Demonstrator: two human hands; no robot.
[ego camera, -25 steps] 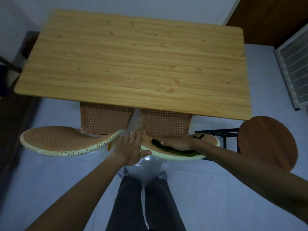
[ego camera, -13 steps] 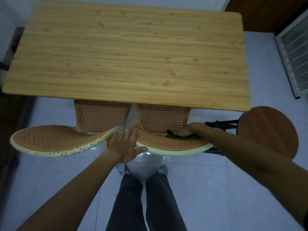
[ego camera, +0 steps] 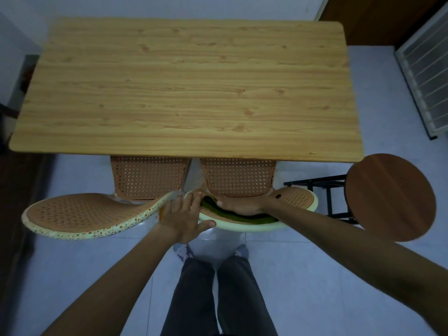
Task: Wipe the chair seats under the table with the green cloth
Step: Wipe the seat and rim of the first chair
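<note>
Where the right grip presses, green cloth lies beneath.

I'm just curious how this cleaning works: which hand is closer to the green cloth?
Right. The right hand presses on the cloth atop the right chair; the left hand rests on that chair's left edge, just beside the cloth.
</note>
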